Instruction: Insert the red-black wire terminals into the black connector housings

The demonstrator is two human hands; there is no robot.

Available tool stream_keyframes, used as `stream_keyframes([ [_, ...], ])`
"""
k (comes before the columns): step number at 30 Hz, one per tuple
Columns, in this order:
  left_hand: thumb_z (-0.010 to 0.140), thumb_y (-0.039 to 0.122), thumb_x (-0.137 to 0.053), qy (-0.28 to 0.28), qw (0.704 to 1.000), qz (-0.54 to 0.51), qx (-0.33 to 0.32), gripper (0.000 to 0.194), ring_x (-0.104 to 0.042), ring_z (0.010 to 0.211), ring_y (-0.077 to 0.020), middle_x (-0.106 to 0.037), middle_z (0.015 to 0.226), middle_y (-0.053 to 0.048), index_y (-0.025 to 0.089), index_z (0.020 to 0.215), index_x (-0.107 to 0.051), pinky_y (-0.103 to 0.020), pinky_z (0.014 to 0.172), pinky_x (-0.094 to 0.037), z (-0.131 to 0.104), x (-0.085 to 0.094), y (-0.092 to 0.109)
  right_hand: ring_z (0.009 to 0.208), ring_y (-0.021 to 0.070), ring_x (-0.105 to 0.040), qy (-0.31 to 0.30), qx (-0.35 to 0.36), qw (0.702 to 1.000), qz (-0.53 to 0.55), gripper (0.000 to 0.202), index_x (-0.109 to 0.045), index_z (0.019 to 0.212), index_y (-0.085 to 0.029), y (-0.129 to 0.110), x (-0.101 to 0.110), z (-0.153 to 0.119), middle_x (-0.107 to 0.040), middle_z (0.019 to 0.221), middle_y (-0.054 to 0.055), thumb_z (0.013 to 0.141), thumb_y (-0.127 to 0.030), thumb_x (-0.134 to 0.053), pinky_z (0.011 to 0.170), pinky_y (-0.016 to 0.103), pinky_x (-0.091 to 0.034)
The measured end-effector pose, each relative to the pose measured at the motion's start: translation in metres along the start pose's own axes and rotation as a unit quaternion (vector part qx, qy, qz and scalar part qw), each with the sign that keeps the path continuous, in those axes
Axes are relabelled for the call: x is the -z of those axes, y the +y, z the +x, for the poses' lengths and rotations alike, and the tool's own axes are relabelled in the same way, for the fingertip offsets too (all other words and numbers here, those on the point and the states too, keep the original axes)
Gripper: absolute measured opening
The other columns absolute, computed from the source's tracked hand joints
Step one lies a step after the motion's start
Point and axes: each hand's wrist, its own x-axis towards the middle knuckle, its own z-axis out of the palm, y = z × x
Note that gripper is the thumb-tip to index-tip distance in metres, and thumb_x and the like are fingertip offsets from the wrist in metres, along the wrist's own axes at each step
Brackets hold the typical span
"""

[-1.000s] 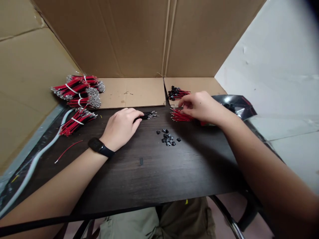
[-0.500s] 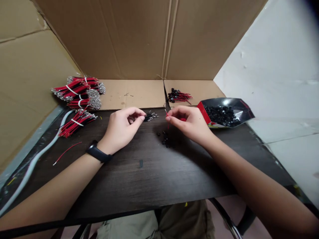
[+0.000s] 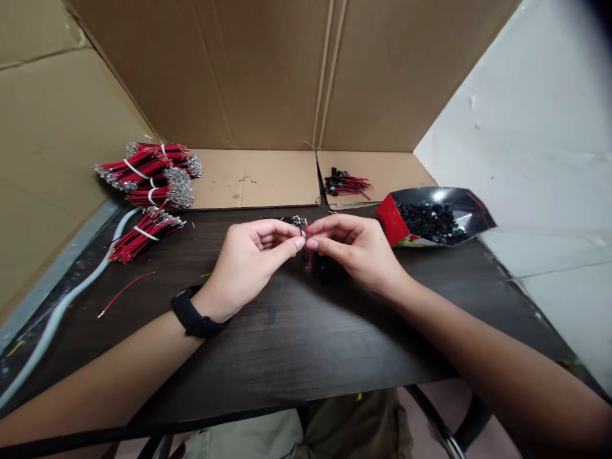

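Observation:
My left hand (image 3: 261, 252), with a dark watch on its wrist, pinches a short black wire (image 3: 302, 231) between thumb and forefinger. Facing it, my right hand (image 3: 354, 245) is closed on a short red wire (image 3: 310, 258), held upright. The two wires stand side by side with the fingertips almost meeting. Behind my left fingers lies a bunch of black wires (image 3: 289, 220) with metal ends, partly hidden. Small black connector pieces (image 3: 322, 268) lie in shadow below my right hand, hard to make out.
Tied bundles of red and black wires (image 3: 153, 172) are piled at the left. One loose red wire (image 3: 125, 293) lies nearer. A box of black connectors (image 3: 428, 220) stands at the right, and assembled wires (image 3: 347, 183) lie on the cardboard (image 3: 248, 191). Cardboard walls (image 3: 248, 76) enclose the back.
My hands have come together at the middle. The left has moved right, off the bunch of black wires, and now holds one black wire beside the red wire in my right hand.

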Motion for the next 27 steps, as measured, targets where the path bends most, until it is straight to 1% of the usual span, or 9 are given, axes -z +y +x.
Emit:
stream_keyframes([
  [6,0.082,0.025,-0.084,-0.005,1.0,-0.003,0.01,0.013,-0.071,0.077,-0.0138,-0.079,0.09,-0.004,0.016,0.091,-0.079,-0.025,0.077,-0.06,-0.001,-0.001,0.001,0.081,0.0155,-0.074,0.008,0.024,0.999,-0.02,0.024,-0.08,0.09,-0.02,0.0,-0.001,-0.001,-0.08,0.089,0.003,0.076,-0.034,-0.091,0.078,0.029,-0.059],
  [12,0.082,0.025,-0.083,-0.001,1.0,0.002,0.021,0.01,-0.069,0.073,-0.0133,-0.078,0.087,-0.004,0.017,0.088,-0.08,-0.025,0.073,-0.058,-0.001,-0.001,0.0,0.074,0.0151,-0.072,0.01,0.033,0.997,-0.064,0.019,-0.08,0.089,-0.02,0.0,-0.001,-0.001,-0.08,0.083,0.002,0.08,-0.035,-0.087,0.071,0.027,-0.057],
  [16,0.083,0.026,-0.082,0.004,1.0,0.005,0.029,0.01,-0.066,0.069,-0.0129,-0.077,0.081,-0.003,0.016,0.086,-0.08,-0.024,0.07,-0.056,-0.001,-0.002,0.001,0.076,0.0163,-0.075,0.031,0.066,0.99,-0.12,0.011,-0.083,0.09,-0.02,-0.003,-0.004,-0.004,-0.083,0.086,0.003,0.084,-0.029,-0.084,0.072,0.028,-0.059],
  [19,0.082,0.029,-0.083,0.011,0.999,0.001,0.041,0.014,-0.065,0.068,-0.013,-0.075,0.078,-0.003,0.015,0.085,-0.08,-0.023,0.066,-0.054,-0.001,-0.004,0.003,0.08,0.018,-0.077,0.048,0.095,0.983,-0.152,0.008,-0.084,0.091,-0.02,-0.005,-0.008,-0.008,-0.084,0.09,0.004,0.085,-0.025,-0.082,0.075,0.029,-0.061],
  [21,0.08,0.032,-0.085,0.019,0.999,-0.004,0.05,0.018,-0.064,0.068,-0.0132,-0.074,0.076,-0.003,0.015,0.086,-0.08,-0.023,0.062,-0.051,-0.002,-0.004,0.004,0.082,0.0186,-0.078,0.05,0.098,0.982,-0.152,0.01,-0.084,0.094,-0.021,-0.005,-0.01,-0.01,-0.084,0.092,0.004,0.086,-0.025,-0.081,0.077,0.03,-0.062],
  [23,0.079,0.035,-0.087,0.024,0.998,-0.008,0.055,0.023,-0.063,0.068,-0.0136,-0.073,0.075,-0.003,0.015,0.088,-0.08,-0.022,0.06,-0.05,-0.002,-0.004,0.004,0.083,0.019,-0.078,0.05,0.086,0.986,-0.134,0.013,-0.084,0.097,-0.021,-0.004,-0.012,-0.012,-0.084,0.094,0.004,0.086,-0.026,-0.081,0.078,0.031,-0.063],
  [27,0.078,0.038,-0.087,0.02,0.998,-0.015,0.061,0.026,-0.064,0.069,-0.0146,-0.073,0.077,-0.004,0.016,0.09,-0.08,-0.023,0.059,-0.049,-0.001,-0.004,0.003,0.085,0.0199,-0.078,0.062,0.07,0.991,-0.094,0.014,-0.083,0.098,-0.021,-0.001,-0.014,-0.012,-0.084,0.096,0.004,0.086,-0.029,-0.082,0.08,0.033,-0.064],
])
